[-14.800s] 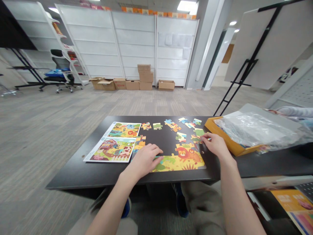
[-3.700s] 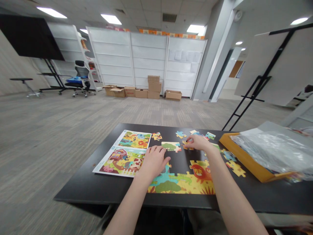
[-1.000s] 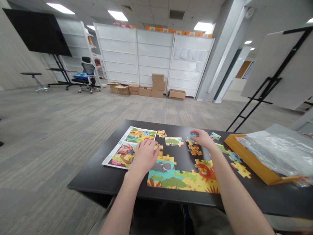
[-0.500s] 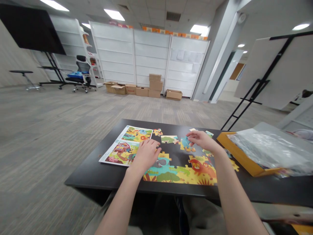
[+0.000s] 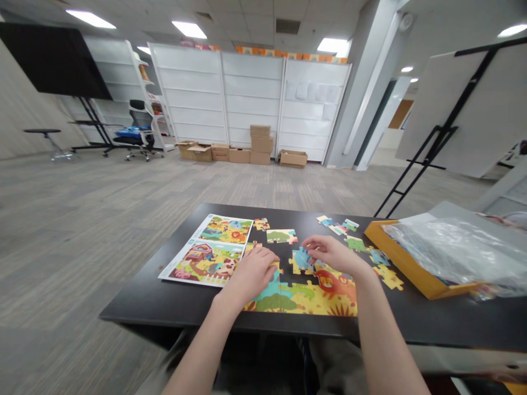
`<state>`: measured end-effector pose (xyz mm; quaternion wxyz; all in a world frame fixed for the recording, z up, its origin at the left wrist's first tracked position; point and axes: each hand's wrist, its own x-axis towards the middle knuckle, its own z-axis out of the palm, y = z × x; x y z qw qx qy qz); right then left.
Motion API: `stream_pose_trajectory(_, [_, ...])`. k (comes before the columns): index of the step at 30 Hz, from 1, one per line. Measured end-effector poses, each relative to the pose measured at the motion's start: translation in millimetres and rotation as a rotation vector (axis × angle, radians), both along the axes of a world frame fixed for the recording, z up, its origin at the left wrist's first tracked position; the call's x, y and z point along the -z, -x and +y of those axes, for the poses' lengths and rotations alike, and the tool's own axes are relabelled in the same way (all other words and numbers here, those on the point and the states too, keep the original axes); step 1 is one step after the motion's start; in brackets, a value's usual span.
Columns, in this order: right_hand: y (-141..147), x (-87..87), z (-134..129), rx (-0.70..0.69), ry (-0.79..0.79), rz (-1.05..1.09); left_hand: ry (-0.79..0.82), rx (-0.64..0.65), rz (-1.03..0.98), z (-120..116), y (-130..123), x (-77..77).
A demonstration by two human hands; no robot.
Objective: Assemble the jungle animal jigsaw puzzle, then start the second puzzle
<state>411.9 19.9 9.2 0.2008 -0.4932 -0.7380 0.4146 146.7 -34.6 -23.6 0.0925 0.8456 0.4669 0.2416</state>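
Note:
My left hand (image 5: 256, 272) rests over the left part of the joined puzzle (image 5: 307, 299), its fingers bent and slightly apart, with nothing visible in them. My right hand (image 5: 331, 253) has its thumb and fingertips closed on a blue and yellow puzzle piece (image 5: 302, 260), just above the joined part with the lions. A green tree piece (image 5: 280, 236) lies behind, between the hands. Beside my left hand is a printed picture sheet (image 5: 191, 258) showing two scenes.
Loose puzzle pieces (image 5: 387, 277) lie right of my right hand, and more (image 5: 331, 224) near the back edge. A yellow box (image 5: 415, 269) with clear plastic stands on the right of the black table (image 5: 144, 299).
My right hand has moved left and toward me, with the blue piece, close to the joined puzzle. My left hand has shifted slightly right and nearer, over the puzzle's left part.

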Motion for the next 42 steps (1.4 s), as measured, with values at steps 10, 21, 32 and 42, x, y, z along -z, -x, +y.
stream_pose_trajectory(10, [-12,14.9,3,-0.008,0.004,-0.018,0.002,0.061,-0.044,4,-20,6.6])
stream_pose_trajectory(21, [-13,11.1,1,0.005,0.044,0.067,0.073,0.058,-0.051,-1,-33,0.3])
stream_pose_trajectory(32, [13,11.8,4,-0.076,0.04,0.175,0.226,-0.01,-0.396,5,-30,4.6])
stream_pose_trajectory(42, [-75,25.7,37,0.63,-0.368,-0.516,0.231,-0.156,-0.437,9,-13,-0.9])
